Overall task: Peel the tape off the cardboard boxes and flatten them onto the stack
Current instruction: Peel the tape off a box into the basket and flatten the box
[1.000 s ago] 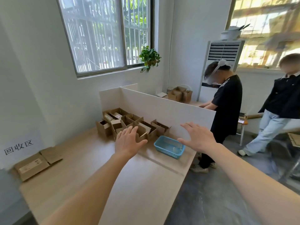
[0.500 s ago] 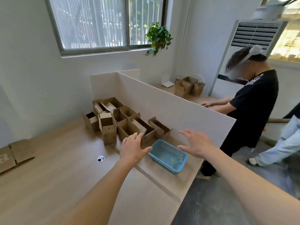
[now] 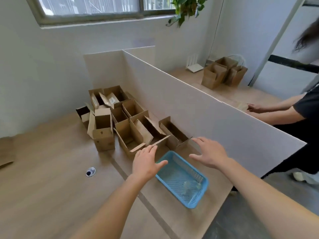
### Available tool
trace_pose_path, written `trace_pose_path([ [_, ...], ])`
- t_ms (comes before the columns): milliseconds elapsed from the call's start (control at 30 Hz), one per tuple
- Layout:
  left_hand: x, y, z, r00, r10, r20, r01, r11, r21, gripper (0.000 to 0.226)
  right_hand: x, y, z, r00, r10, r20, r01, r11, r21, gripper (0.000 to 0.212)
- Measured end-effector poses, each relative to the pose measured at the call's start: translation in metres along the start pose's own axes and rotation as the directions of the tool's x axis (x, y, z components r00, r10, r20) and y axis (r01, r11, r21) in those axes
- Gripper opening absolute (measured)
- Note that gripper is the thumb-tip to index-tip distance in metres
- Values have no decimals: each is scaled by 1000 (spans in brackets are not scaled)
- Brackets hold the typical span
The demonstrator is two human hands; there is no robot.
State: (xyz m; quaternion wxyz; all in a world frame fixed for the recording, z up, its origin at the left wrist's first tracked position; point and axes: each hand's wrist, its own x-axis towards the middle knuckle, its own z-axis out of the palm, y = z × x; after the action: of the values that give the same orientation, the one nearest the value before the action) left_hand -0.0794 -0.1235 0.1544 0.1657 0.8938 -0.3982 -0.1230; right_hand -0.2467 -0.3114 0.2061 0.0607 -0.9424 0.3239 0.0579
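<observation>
**Both hands open, short of the nearest box**

Left hand [image 3: 146,163] and right hand [image 3: 209,155] hover palm-down over the blue basket [image 3: 195,198], fingers spread, holding nothing. The cardboard boxes [image 3: 131,125] stand clustered on the surface [image 3: 51,187] just ahead, against the white partition [image 3: 189,104]. The nearest open box [image 3: 138,135] lies forward-left, long axis running away from the person; left fingertips almost touch its flap. Left hand judged nearer.
</observation>
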Motion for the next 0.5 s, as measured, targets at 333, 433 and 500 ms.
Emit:
trace_pose_path([
  [333, 141, 48, 149, 976, -169, 141, 170, 985, 2, 92, 173, 121, 117, 976, -89, 200, 58, 987, 153, 91],
  [433, 172, 55, 177, 946, -271, 181, 275, 961, 1, 97, 213, 134, 146, 966, -104, 238, 34, 959, 282, 98],
  [500, 189, 55, 191, 914, -339, 223, 349, 937, -7, 102, 232, 133, 165, 958, -110, 265, 9, 934, 357, 99],
])
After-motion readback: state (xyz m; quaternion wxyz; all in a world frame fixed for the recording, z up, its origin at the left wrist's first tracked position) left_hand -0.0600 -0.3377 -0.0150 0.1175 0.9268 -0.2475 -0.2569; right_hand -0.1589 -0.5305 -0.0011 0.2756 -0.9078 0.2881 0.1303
